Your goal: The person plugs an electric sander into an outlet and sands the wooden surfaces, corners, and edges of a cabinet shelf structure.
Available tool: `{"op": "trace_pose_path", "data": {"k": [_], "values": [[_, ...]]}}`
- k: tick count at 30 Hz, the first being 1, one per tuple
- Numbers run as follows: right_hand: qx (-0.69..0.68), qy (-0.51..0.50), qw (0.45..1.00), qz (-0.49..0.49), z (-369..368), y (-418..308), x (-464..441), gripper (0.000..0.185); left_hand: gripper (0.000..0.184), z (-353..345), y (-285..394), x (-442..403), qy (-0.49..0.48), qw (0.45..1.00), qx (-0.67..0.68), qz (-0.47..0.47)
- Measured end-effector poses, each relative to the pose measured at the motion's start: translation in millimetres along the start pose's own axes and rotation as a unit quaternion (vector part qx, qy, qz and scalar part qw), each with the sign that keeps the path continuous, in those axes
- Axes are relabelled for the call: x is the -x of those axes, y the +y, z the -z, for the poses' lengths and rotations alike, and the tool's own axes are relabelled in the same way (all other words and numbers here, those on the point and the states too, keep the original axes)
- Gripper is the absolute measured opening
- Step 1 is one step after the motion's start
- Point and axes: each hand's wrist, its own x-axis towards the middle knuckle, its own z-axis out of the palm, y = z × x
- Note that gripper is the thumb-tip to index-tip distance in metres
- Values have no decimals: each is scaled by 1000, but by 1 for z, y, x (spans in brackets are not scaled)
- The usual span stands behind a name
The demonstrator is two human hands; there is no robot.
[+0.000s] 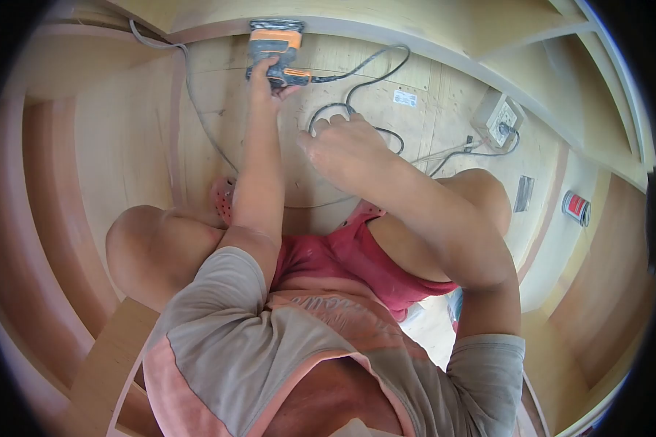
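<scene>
My left hand [273, 79] is wrapped round the body of an orange and dark grey electric sander [275, 45]. The sander's flat pad faces the wooden board edge [328, 28] at the top of the view and appears to meet it. A black power cord [375, 54] runs from the sander's rear, loops over the panel and passes by my right hand [346, 146]. That hand is closed, its fingers curled at the cord; part of the cord is hidden behind it.
A white socket box [501, 122] with a plug stands at the right. A small tin with a red label [576, 208] is farther right. A grey cable [189, 80] trails across the wooden panel [226, 124]. Wooden cabinet walls enclose me, and my knees are bent close by.
</scene>
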Motion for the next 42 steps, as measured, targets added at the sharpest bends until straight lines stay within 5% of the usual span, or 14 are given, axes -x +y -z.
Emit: {"op": "trace_pose_path", "data": {"k": [12,27,32,35,37,42], "values": [[34,-41,999,8,-13,-5,6,19,47,-51,-53,12,-13,998,66,12],[36,44,998,-14,-9,6,32,14,43,-109,-116,36,-4,998,34,44],[2,57,998,-20,3,13,34,16,41,-107,-107,42,-26,999,11,20],[1,59,998,-25,7,12,34,18,56,-97,-99,33,23,999,29,0],[4,60,998,-19,7,12,32,19,41,-87,-86,30,0,1000,21,-5],[26,4,1000,-6,13,6,15,21,43,-63,-47,28,38,998,21,-36]]}}
